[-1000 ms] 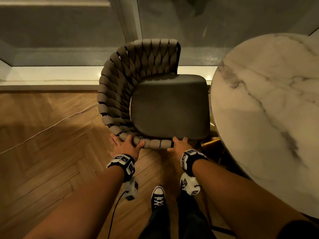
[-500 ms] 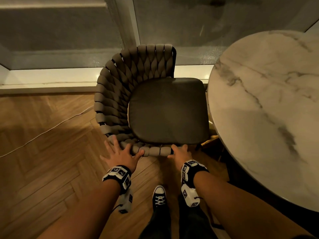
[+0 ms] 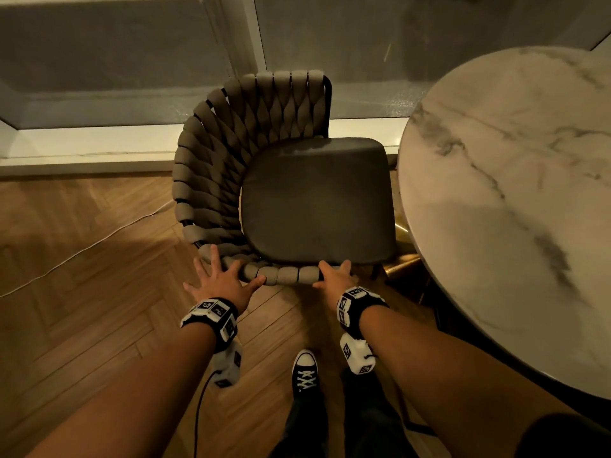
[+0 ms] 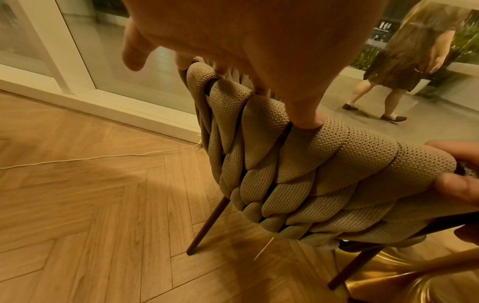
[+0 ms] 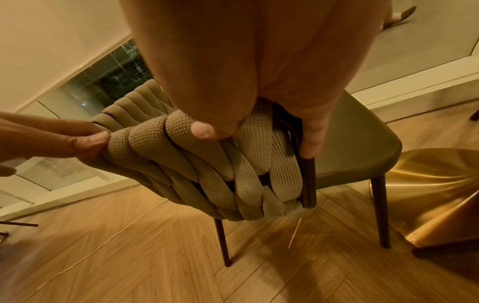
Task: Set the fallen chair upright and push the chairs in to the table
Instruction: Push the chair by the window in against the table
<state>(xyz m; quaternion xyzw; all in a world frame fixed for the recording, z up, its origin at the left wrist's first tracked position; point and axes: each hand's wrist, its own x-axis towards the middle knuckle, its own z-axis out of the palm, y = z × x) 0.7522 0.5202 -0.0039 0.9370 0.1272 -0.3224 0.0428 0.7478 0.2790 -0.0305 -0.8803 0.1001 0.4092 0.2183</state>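
**Upright chair beside the table**

While the grey woven-backed chair (image 3: 297, 200) stands mid-frame beside the round white marble table (image 3: 515, 200), the left hand (image 3: 220, 284) rests splayed on its rim. Right-wrist view: the right hand (image 5: 259, 86) clasps the rim.

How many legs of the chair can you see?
3. In the right wrist view, the chair shows one leg under the woven back, one under the seat's far corner, and one at the right edge. A fourth may be hidden.
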